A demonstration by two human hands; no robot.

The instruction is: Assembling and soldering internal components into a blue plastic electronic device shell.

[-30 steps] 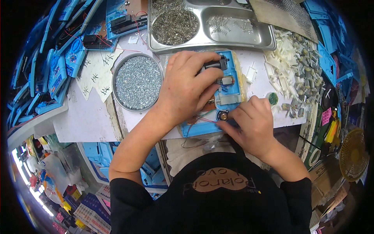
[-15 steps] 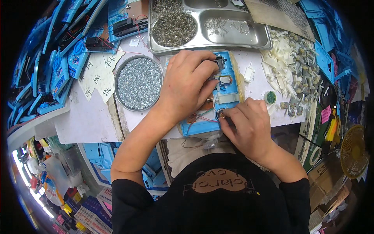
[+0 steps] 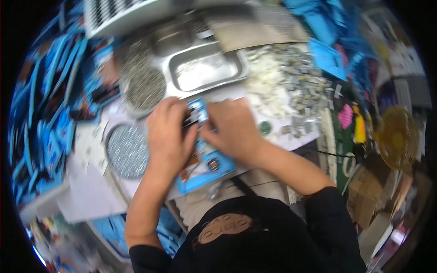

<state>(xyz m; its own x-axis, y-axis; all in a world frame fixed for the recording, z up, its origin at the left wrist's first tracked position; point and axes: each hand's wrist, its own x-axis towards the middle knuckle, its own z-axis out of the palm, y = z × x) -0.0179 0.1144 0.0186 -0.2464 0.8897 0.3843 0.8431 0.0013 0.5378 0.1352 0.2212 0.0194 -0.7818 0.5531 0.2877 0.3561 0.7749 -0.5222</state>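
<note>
A blue plastic toy housing lies in front of me, with electronic parts in it and a round dark metallic part near its lower right. My left hand lies over its left side, thumb and fingers curled in on the parts near the top. Opposite it, my right hand bends over the upper right of the housing, thumb and fingers drawn together there. Motion blur hides what the right fingertips hold, if anything. Much of the housing's upper half is covered by both hands.
Left of the housing stands a round tin of small silvery pieces. A steel compartment tray with metal bits sits behind. White plastic parts and small grey motors are heaped at right. Blue housings pile up at far left.
My right hand has gone from the round part at the housing's lower right up to its upper end, beside my left hand. The whole view has swung and blurred.
</note>
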